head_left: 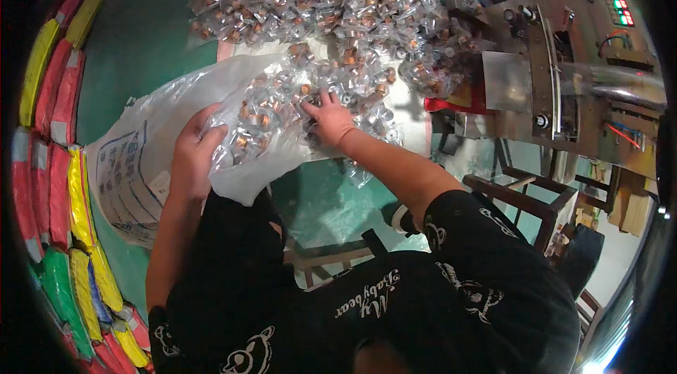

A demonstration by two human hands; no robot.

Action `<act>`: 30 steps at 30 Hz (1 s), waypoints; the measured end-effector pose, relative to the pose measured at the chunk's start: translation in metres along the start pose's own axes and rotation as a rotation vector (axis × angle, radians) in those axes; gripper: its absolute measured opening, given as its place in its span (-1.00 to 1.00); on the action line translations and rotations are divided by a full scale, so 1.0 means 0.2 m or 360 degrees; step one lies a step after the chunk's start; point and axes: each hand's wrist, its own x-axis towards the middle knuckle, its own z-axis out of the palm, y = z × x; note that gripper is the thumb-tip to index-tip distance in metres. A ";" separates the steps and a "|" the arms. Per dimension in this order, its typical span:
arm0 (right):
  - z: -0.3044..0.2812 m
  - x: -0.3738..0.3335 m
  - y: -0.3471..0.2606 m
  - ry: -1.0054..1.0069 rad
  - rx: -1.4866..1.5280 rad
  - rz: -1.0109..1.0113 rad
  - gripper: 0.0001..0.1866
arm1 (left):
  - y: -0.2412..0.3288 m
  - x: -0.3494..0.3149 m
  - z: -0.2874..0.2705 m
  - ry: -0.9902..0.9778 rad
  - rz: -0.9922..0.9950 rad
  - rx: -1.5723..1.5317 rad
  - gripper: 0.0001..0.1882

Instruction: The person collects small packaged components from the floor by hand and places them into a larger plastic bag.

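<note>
My left hand (196, 152) grips the edge of a large white sack (134, 162), its thumb pressed over the rim. The sack lies on its side, with its mouth toward a heap of small clear plastic packets (317, 0) that hold copper-coloured and silver metal parts. Several packets (261, 117) rest in the sack's mouth, on its translucent liner (257, 176). To the right of them, my right hand (331, 120) reaches into the packets, fingers apart and touching them. Whether a packet sits under its palm is hidden.
A machine (564, 71) with a lit display and a clear film roll stands on the right. Below it is a dark metal stool frame (522, 198). Stacked red and yellow bundles (53, 92) line the left side. Pale sheeting (416, 127) lies under the heap.
</note>
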 end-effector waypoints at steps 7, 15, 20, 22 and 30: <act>-0.07 0.10 -0.08 -0.0145 -0.0143 -0.0005 -0.34 | -0.06 0.00 -0.05 0.0005 -0.0035 0.0039 -0.59; -0.02 0.04 0.08 0.0277 0.0373 -0.0090 -0.61 | -0.08 0.00 -0.06 -0.0013 -0.0124 -0.0264 -0.61; -0.13 0.14 0.10 0.0445 0.0774 0.0222 -0.76 | -0.08 0.01 -0.07 -0.0093 -0.0148 -0.0385 -0.60; -0.24 0.20 -0.12 0.0471 0.1088 0.0367 -0.77 | -0.06 -0.01 -0.06 -0.0063 -0.0177 -0.0388 -0.59; -0.32 0.29 -0.75 0.0262 0.1634 -0.0156 -0.75 | -0.09 0.00 -0.15 0.0168 0.0005 -0.0383 -0.59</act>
